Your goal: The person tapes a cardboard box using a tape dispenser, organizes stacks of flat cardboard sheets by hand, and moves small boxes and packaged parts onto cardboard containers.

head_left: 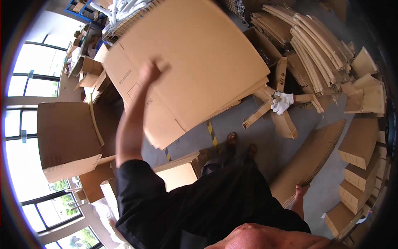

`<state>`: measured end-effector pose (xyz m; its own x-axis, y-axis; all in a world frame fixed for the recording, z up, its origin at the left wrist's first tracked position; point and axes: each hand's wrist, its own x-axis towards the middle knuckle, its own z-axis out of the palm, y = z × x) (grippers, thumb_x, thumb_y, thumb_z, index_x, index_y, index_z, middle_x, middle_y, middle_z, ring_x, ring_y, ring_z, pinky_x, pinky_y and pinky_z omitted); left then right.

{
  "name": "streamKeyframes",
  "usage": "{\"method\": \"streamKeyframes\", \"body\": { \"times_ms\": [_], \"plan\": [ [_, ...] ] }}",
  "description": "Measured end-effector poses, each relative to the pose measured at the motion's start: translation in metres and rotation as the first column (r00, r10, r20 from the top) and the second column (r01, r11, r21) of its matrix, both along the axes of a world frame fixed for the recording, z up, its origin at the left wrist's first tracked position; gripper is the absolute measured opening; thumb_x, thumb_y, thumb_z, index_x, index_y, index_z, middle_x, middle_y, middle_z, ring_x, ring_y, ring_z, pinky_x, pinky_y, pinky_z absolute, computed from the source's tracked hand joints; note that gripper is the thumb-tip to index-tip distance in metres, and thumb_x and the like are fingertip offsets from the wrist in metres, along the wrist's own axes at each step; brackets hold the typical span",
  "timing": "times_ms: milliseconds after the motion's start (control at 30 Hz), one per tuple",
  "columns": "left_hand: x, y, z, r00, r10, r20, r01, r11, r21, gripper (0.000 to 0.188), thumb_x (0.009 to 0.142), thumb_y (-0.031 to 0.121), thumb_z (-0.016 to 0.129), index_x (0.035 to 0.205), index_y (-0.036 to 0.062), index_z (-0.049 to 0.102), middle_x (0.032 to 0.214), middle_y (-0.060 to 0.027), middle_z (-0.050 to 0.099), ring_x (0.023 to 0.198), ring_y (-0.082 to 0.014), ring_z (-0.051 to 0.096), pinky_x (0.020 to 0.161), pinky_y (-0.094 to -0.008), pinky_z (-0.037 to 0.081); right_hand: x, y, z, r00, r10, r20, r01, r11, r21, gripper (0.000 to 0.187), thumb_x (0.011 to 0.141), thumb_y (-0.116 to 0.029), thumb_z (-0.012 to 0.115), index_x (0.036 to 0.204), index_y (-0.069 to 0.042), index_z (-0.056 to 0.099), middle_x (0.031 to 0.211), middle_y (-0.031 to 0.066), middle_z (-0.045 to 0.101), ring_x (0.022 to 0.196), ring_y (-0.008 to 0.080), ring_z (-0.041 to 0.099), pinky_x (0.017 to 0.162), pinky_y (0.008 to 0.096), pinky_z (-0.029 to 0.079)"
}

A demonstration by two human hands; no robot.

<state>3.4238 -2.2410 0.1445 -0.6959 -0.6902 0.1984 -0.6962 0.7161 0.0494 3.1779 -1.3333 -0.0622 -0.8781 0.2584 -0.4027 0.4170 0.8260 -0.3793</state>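
A stack of large flattened cardboard sheets (199, 62) fills the upper middle, with fold lines and dark print along its left side. Over its left part, my left hand (152, 71) is blurred by motion, so its fingers and any contact with the sheet are unclear. On my right side, my right hand (301, 191) is closed on the edge of a bundle of flat cardboard (309, 155), which slants up from beside my body. Several layers show along that bundle's edge.
A white glove (282, 102) lies on cardboard pieces right of the stack. Many folded cartons (321, 50) lean at the far right, and closed boxes (358, 143) are piled along the right. A big open carton (68, 135) stands left. Yellow-black tape (212, 135) marks the grey floor.
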Motion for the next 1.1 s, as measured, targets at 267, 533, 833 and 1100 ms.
{"method": "streamKeyframes", "body": {
  "times_ms": [267,533,833,1100],
  "plan": [
    [0.033,0.276,-0.171,0.544,0.795,0.27,-0.427,-0.014,0.904,0.072,0.075,0.067,0.059,0.097,-0.0017,0.063,0.083,-0.0152,0.067,0.078,-0.0283,0.066,0.066,-0.0452,0.052,-0.006,-0.001,-0.014,0.996,-0.078,0.037,0.078,0.997,0.009,0.084,0.062,0.001,0.067,0.133,-0.003,0.023,0.125,0.0238,0.048,0.11,0.0383,0.053,0.094,0.0449,0.046],
    [0.032,0.185,-0.243,-0.516,0.833,0.199,0.698,0.274,0.661,0.045,0.088,0.046,0.056,0.121,0.015,0.052,0.13,-0.0073,0.049,0.119,-0.029,0.045,0.099,-0.048,0.038,-0.01,-0.048,-0.009,0.995,-0.026,0.101,0.033,0.997,-0.076,0.081,0.061,0.005,0.065,0.131,-0.002,0.025,0.122,0.0223,0.049,0.109,0.0369,0.053,0.095,0.0445,0.044],
    [0.169,0.098,-0.208,-0.421,0.9,-0.113,0.393,0.293,0.871,0.042,0.096,0.044,0.036,0.124,0.0167,0.051,0.133,-0.0071,0.049,0.119,-0.0313,0.049,0.096,-0.0559,0.042,-0.006,-0.048,0.007,0.99,-0.102,0.101,0.107,0.993,-0.051,0.081,0.061,0.001,0.065,0.131,0.0,0.024,0.124,0.0229,0.046,0.11,0.0377,0.05,0.095,0.0435,0.042],
    [0.095,0.129,-0.232,-0.213,0.965,0.153,0.386,-0.06,0.92,0.114,0.069,0.064,0.068,0.146,0.0206,-0.004,0.146,-0.0295,0.006,0.136,-0.0459,0.008,0.105,-0.0636,0.017,0.001,-0.042,-0.001,0.988,-0.132,0.082,0.139,0.985,-0.097,0.078,0.06,0.003,0.066,0.126,0.0,0.026,0.124,0.0244,0.046,0.113,0.039,0.05,0.097,0.0428,0.041]
  ]
}}
